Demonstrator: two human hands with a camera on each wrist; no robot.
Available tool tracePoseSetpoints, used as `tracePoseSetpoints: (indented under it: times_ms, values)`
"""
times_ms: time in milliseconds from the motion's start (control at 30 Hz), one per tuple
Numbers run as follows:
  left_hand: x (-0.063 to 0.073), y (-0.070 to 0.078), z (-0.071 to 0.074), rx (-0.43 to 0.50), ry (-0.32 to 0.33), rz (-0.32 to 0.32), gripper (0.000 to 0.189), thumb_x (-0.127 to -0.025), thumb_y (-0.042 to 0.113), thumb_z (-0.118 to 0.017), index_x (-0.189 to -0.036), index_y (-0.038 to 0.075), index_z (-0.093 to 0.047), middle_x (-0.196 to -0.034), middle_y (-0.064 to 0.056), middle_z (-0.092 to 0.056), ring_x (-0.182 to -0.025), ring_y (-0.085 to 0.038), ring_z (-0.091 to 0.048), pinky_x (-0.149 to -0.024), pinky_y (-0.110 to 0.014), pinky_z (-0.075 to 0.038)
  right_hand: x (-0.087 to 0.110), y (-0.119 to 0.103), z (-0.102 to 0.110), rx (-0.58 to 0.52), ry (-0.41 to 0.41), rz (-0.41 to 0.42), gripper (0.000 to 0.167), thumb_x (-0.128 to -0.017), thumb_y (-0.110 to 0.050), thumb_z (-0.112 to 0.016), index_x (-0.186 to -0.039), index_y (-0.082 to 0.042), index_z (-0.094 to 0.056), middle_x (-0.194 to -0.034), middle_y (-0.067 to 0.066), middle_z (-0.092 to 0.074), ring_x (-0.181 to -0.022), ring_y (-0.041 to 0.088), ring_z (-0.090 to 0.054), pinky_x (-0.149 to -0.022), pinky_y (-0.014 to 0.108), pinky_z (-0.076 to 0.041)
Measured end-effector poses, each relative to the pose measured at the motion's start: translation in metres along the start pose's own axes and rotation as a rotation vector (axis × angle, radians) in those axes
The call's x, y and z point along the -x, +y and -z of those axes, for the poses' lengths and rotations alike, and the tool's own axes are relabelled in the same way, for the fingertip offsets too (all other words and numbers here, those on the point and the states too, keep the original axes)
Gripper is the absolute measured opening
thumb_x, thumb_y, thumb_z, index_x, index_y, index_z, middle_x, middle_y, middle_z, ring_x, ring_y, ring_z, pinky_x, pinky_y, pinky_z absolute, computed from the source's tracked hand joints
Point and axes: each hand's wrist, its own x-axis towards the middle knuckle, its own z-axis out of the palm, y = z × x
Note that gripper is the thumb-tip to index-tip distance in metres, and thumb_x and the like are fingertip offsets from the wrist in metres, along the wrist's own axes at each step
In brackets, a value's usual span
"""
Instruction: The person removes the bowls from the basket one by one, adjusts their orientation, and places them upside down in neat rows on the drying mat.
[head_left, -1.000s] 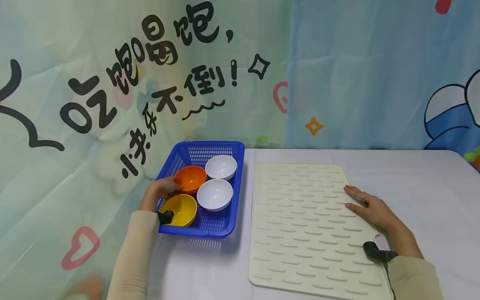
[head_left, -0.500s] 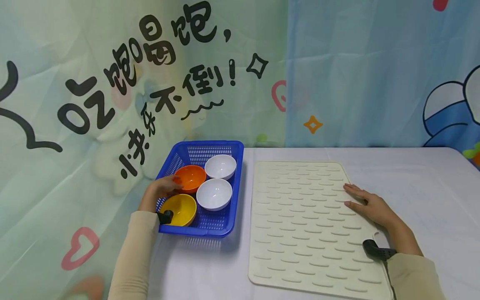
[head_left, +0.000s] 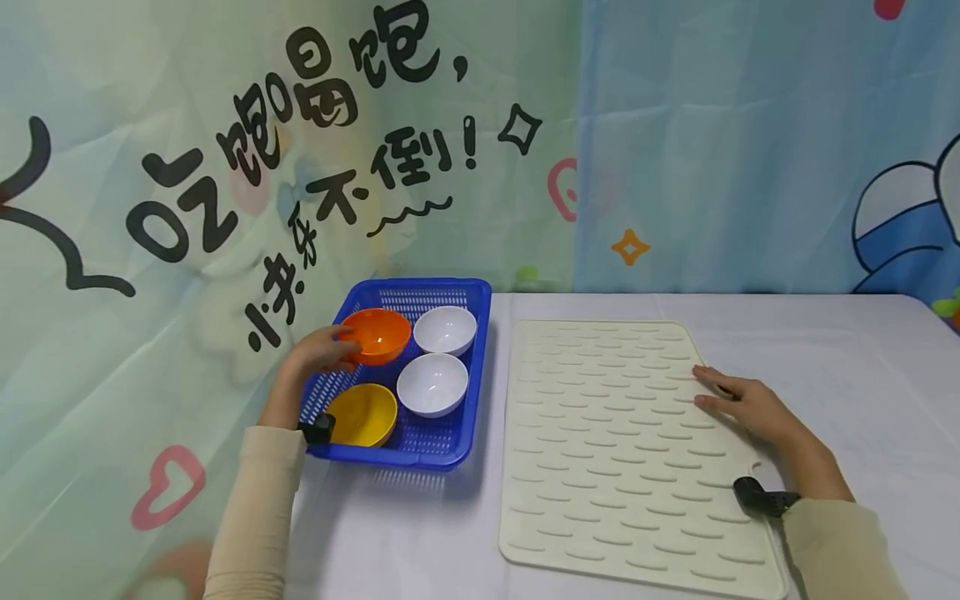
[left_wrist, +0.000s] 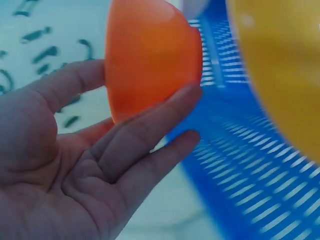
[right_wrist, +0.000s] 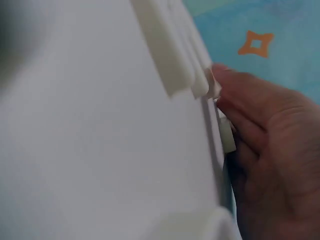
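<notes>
My left hand point(head_left: 324, 350) pinches the orange bowl point(head_left: 378, 336) at its left side, thumb at the rim and fingers along the outer wall. In the left wrist view the orange bowl point(left_wrist: 150, 60) appears side-on, raised over the blue mesh basket point(head_left: 442, 457). Still in the basket are a yellow bowl point(head_left: 366, 414) at the front left and two white bowls, one in front point(head_left: 432, 385) and one behind point(head_left: 446, 330). My right hand point(head_left: 753, 407) rests along the right edge of the cream ridged mat point(head_left: 615, 450), fingers extended.
A white cloth-covered table point(head_left: 420, 533) carries the basket and the mat. Printed curtains point(head_left: 480, 242) rise behind the table and along its left side, close to my left arm. A black wrist camera point(head_left: 761, 498) sits on my right wrist.
My left hand has lifted the orange bowl up and slightly left from its spot among the other bowls. The right hand stays at the mat's edge with hardly any movement.
</notes>
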Motion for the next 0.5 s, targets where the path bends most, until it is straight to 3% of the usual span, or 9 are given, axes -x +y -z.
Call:
tracePoseSetpoints:
  times_ms: [100,167,300,400,500]
  values:
    - [0.014,0.013,0.001,-0.014,0.005,-0.085,0.058,-0.093,0.015,-0.049,-0.142,-0.004,-0.026,-0.116,-0.026,-0.054,-0.099,-0.034,-0.059,-0.092,-0.040,-0.045,-0.004,-0.011,0.013,0.003,0.003,-0.009,0.068,-0.092,-0.038,-0.056,-0.140,0.003,-0.032,-0.140,0.035,-0.024,-0.124,0.054,-0.023,-0.094,0.064,-0.026]
    - [0.024,0.024,0.000,-0.028,0.007,-0.136,0.056,-0.093,0.017,-0.049,-0.142,-0.003,-0.029,-0.114,-0.025,-0.056,-0.098,-0.032,-0.060,-0.090,-0.038,-0.047,-0.008,-0.026,0.023,0.061,0.037,0.003,0.066,-0.093,-0.038,-0.054,-0.139,0.004,-0.033,-0.137,0.036,-0.027,-0.121,0.055,-0.027,-0.091,0.065,-0.029]
    - [0.043,0.048,-0.008,-0.055,-0.018,-0.227,0.054,-0.092,0.020,-0.052,-0.140,0.001,-0.035,-0.110,-0.021,-0.059,-0.091,-0.024,-0.064,-0.083,-0.031,-0.051,-0.012,-0.076,0.042,0.178,0.196,0.103,0.062,-0.091,-0.037,-0.056,-0.138,0.000,-0.038,-0.134,0.035,-0.035,-0.116,0.052,-0.037,-0.087,0.065,-0.032]
    - [0.058,0.066,-0.017,-0.051,-0.061,-0.295,0.051,-0.092,0.019,-0.054,-0.139,0.004,-0.039,-0.115,-0.019,-0.057,-0.088,-0.022,-0.065,-0.083,-0.031,-0.051,-0.010,-0.124,0.047,0.196,0.341,0.280,0.063,-0.087,-0.032,-0.065,-0.139,-0.007,-0.041,-0.134,0.028,-0.040,-0.117,0.047,-0.041,-0.089,0.063,-0.034]
    - [0.071,0.082,-0.028,-0.056,-0.131,-0.363,0.048,-0.093,0.018,-0.054,-0.138,0.006,-0.042,-0.121,-0.018,-0.053,-0.089,-0.022,-0.065,-0.089,-0.036,-0.048,-0.004,-0.168,0.042,0.215,0.458,0.570,0.065,-0.082,-0.035,-0.068,-0.138,-0.011,-0.044,-0.135,0.019,-0.045,-0.123,0.037,-0.041,-0.095,0.054,-0.036]
